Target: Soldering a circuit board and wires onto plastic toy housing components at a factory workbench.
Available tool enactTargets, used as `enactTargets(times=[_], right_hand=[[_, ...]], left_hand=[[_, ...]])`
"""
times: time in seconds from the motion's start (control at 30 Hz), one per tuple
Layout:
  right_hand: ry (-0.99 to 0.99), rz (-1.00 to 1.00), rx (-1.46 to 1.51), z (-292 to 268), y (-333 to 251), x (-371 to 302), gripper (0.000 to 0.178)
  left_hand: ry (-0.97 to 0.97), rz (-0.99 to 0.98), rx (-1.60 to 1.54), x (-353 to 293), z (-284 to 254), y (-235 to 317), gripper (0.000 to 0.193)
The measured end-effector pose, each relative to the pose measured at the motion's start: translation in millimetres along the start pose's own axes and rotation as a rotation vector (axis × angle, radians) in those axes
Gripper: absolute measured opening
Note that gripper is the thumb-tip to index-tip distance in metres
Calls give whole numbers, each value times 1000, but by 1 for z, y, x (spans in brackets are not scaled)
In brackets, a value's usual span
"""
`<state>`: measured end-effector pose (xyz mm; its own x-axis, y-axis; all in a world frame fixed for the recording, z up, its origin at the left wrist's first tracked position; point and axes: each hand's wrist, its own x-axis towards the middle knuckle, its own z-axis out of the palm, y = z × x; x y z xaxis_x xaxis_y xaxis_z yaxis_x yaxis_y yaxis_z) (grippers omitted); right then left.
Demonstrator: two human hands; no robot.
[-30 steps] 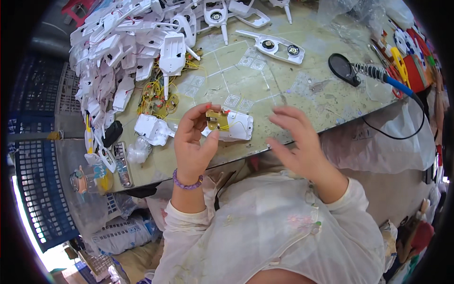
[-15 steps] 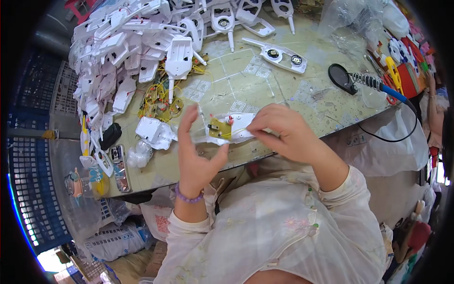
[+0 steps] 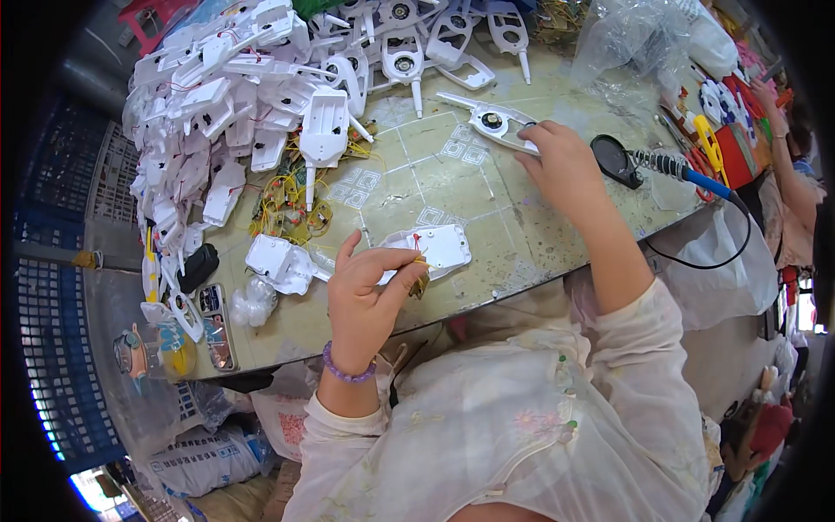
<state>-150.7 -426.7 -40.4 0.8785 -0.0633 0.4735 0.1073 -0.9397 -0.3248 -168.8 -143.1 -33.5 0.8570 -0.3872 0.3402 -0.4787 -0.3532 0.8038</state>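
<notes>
My left hand [image 3: 365, 300], with a purple bead bracelet at its wrist, pinches a small circuit board [image 3: 419, 285] with yellow wires. Behind it a white plastic housing [image 3: 448, 247] lies on the table, with red wires at its left part. Farther right, my right hand [image 3: 561, 170] closes its fingers over the near end of a white plastic shell [image 3: 511, 133]. One round black speaker [image 3: 492, 120] shows in that shell; its other end is covered by my fingers.
White housings [image 3: 209, 104] are heaped at the back left. Wired circuit boards [image 3: 291, 207] lie beside another white housing [image 3: 323, 130]. A soldering iron [image 3: 704, 181] rests in its coiled stand at the right, near yellow-handled scissors [image 3: 709, 143]. A phone [image 3: 217, 326] lies at the left edge.
My right hand has left the near housing and reached away to the shell with the speakers. My left fingers have closed on the circuit board and lifted it off the housing, toward me.
</notes>
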Motion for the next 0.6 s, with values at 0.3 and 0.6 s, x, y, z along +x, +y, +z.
enactTargets(times=[0.3,0.6], right_hand=[[-191,842,1079,4,32,33,14],[-240,877,1682,-5,28,22,10]], left_hand=[[-9,-60,-24,2,5,-3,10],[70,-26,-36,-1,5,-3,9]])
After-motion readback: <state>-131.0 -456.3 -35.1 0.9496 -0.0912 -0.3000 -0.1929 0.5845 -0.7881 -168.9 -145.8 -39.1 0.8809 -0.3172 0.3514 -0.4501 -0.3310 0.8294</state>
